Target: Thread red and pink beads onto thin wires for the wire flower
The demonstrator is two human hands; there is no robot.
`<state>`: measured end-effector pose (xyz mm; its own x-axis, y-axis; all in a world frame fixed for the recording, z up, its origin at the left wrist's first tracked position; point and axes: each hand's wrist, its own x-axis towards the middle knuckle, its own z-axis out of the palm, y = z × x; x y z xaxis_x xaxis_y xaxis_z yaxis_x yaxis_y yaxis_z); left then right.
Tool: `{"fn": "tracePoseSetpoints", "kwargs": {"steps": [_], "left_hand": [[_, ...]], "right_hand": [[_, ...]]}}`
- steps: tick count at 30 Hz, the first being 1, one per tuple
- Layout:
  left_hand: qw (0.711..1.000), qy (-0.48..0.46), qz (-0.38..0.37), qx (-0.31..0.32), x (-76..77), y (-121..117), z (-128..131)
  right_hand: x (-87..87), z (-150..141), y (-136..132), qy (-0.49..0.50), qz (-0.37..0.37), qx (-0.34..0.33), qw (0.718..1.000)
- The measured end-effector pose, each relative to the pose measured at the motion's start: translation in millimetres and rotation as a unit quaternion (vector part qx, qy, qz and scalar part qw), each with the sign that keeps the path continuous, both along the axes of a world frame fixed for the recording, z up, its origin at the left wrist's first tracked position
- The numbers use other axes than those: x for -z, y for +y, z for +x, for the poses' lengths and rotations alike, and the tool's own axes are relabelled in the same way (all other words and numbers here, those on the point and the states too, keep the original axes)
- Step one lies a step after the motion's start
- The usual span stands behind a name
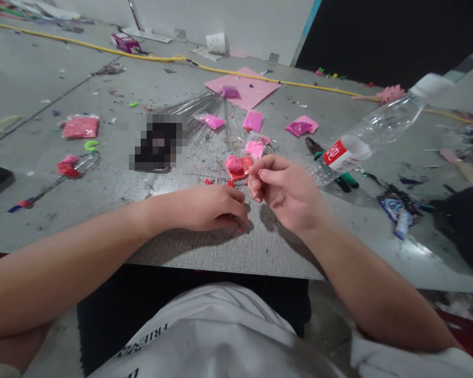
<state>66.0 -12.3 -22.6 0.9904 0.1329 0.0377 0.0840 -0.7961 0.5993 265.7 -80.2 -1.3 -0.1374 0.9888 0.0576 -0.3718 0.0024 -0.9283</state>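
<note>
My right hand point(289, 194) is raised a little over the table, thumb and forefinger pinching a small bit of pinkish-red modelling clay point(260, 171). My left hand point(211, 207) rests low on the table with its fingers curled down; a tiny pink speck point(239, 229) shows at its fingertips, and what else they grip is hidden. Just beyond the hands lie a red clay packet point(242, 169) with a pink lump point(233, 163) on it, and an opened pink clay packet point(255, 149). Small red clay clusters point(230, 184) on wire sit right behind my left hand.
A clear plastic bottle point(386, 126) lies tilted at right, over green-handled pliers point(347, 181). Thin wires fan out from a purple packet point(230, 92) on pink paper point(260, 92). A blurred dark phone-like object point(157, 144) lies at left, near a wire clay piece point(69, 166). A yellow cable point(142, 56) crosses behind.
</note>
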Motion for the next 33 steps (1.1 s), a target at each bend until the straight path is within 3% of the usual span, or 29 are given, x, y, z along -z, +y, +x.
{"fn": "tracePoseSetpoints", "kwargs": {"steps": [18, 23, 26, 29, 33], "left_hand": [[0.999, -0.001, 0.051, 0.016, -0.2, -0.1, 2.6], [0.997, -0.059, -0.051, 0.018, -17.2, 2.8, 3.6], [0.985, -0.118, -0.119, -0.032, -30.5, 4.1, 0.6], [0.959, -0.183, -0.19, -0.106, -37.6, 3.6, -2.3], [0.9, -0.245, -0.313, -0.178, -38.6, -1.1, -1.7]], "right_hand": [[-1.5, 0.3, -1.2, -0.026, -0.006, 0.002, 1.0], [-6.9, 3.9, -1.7, -0.015, 0.023, 0.016, 0.999], [-12.8, 5.8, -2.0, 0.002, 0.053, 0.04, 0.998], [-15.7, 5.9, -2.6, -0.001, 0.062, 0.07, 0.996], [-11.6, 2.6, -6.4, -0.017, 0.086, 0.089, 0.992]]}}
